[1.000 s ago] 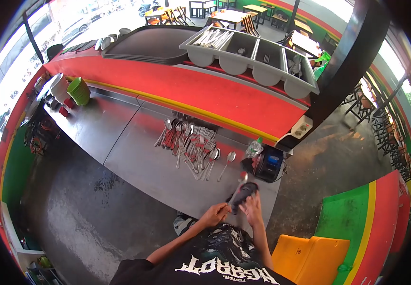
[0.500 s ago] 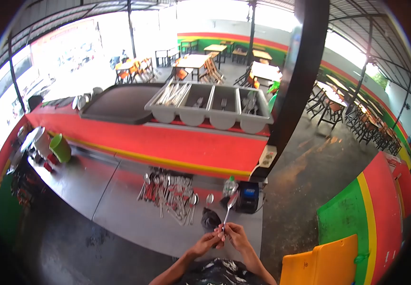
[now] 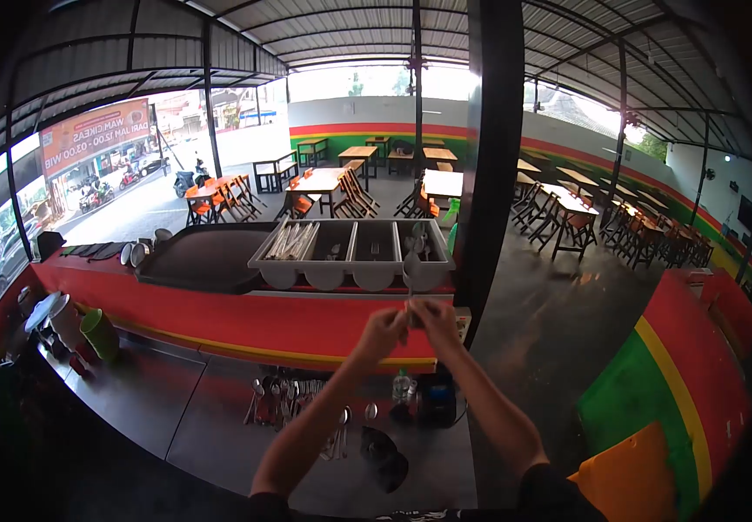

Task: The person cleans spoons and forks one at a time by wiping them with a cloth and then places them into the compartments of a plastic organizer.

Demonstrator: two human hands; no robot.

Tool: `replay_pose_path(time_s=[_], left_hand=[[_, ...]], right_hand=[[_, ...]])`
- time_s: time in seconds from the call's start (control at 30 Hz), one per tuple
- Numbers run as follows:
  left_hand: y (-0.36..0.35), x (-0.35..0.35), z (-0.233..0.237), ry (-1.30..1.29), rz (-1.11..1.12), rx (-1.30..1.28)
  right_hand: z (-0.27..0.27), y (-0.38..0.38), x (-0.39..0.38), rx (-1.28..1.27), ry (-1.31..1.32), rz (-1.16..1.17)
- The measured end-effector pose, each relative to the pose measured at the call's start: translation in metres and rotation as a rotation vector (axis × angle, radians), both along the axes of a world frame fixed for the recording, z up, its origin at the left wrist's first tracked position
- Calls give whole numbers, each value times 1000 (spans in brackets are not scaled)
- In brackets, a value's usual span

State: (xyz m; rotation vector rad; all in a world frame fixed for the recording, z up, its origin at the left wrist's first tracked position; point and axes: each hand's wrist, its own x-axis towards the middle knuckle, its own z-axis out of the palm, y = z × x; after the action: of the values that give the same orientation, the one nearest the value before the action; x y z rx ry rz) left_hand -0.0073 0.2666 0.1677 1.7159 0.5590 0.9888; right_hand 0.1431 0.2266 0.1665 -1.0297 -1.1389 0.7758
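A metal spoon [image 3: 411, 271] stands upright between my two hands, bowl up, in front of the grey cutlery tray [image 3: 306, 277]. The fingers of my right hand [image 3: 435, 322] pinch its handle. My left hand [image 3: 382, 332] is closed at the handle's lower end; its fingertips are partly hidden. White-wrapped utensils [image 3: 291, 241] fill the tray's left compartment, and loose cutlery lies in the others. Below my forearms, a pile of spoons and forks [image 3: 284, 398] is spread on the dark counter [image 3: 219, 435], partly covered by my left arm. A single spoon [image 3: 370, 411] lies apart.
A black bundle [image 3: 384, 457], a clear bottle [image 3: 400, 385] and a black device [image 3: 437, 400] sit on the counter's right. A large dark tray [image 3: 197, 261] is left of the cutlery tray on the red ledge [image 3: 176, 309]. A black post [image 3: 489, 174] rises at right.
Both hands have risen and moved forward with the spoon, from above the counter to the front of the cutlery tray. My view has tilted up, showing more roof.
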Motion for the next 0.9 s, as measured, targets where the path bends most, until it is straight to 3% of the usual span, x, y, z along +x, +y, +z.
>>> replay_pose_path(time_s=[0.13,0.23,0.3,0.33,0.43,0.57,0.8,0.9], left_hand=[[55,29,56,55,8,-22],[127,60,48,91,111,-57],[154,69,47,59,172,-180],[157,71,45,46,201,-245],[156,70,34,418,311,54],[135,68,36,448,414,67],[147,71,31,494,475,132],[163,74,19,379,412,113]], right_hand=[[48,43,20,-61,121,58],[67,73,35,-234,-174,-61],[70,90,40,-209,-296,-124],[72,92,39,-200,-354,-156],[80,86,38,-171,-553,-138],[48,115,50,-12,-736,-187],[49,114,43,-177,-1468,-406],[33,138,48,-250,-1483,-537]])
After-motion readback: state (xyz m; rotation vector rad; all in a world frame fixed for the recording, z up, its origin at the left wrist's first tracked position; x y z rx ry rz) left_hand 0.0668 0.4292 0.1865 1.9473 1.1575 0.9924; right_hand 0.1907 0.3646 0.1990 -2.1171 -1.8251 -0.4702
